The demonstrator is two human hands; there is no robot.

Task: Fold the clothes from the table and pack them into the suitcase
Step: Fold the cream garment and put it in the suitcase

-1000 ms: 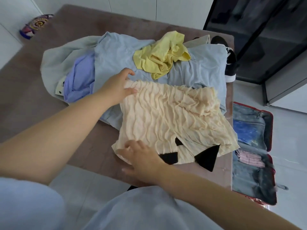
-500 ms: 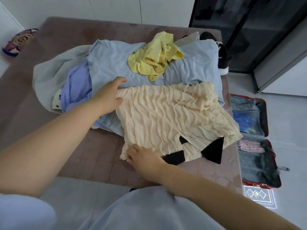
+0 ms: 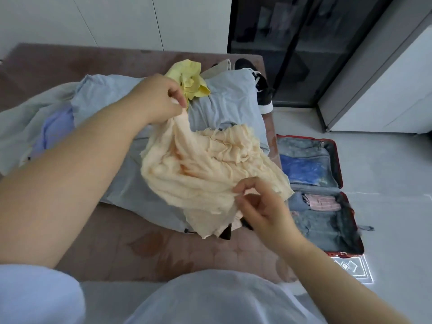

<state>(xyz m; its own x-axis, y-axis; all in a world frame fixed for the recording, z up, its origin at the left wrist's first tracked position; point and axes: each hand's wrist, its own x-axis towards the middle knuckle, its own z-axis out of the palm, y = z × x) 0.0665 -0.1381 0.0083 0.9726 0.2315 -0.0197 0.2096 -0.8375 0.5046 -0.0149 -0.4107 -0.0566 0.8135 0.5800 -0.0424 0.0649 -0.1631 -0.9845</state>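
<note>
While both hands grip it, the cream crinkled garment (image 3: 198,176) hangs bunched above the near right part of the table (image 3: 163,253), its lower folds draped onto the pale blue garment (image 3: 224,101) beneath. The left hand (image 3: 156,99) is raised over the middle of the table, thumb and fingers closed in a pinch on one upper corner of the cream fabric. The right hand (image 3: 259,206), nearer the front edge, pinches the opposite edge between thumb and forefinger, with the remaining fingers loosely curled. Black trim (image 3: 225,232) shows under the cream garment's lowest fold, just left of the right hand. A crumpled yellow garment (image 3: 190,80) lies on the pale blue one toward the far edge, just beyond the left hand. A lilac garment (image 3: 55,129) and a grey-green garment (image 3: 21,127) lie at the left side of the pile. A black shoe (image 3: 261,87) rests at the far right corner. On the floor beside the table's right edge lies the open red-rimmed suitcase (image 3: 336,160); its far half holds a blue item (image 3: 301,169), its near half a pink striped item (image 3: 322,202).
</note>
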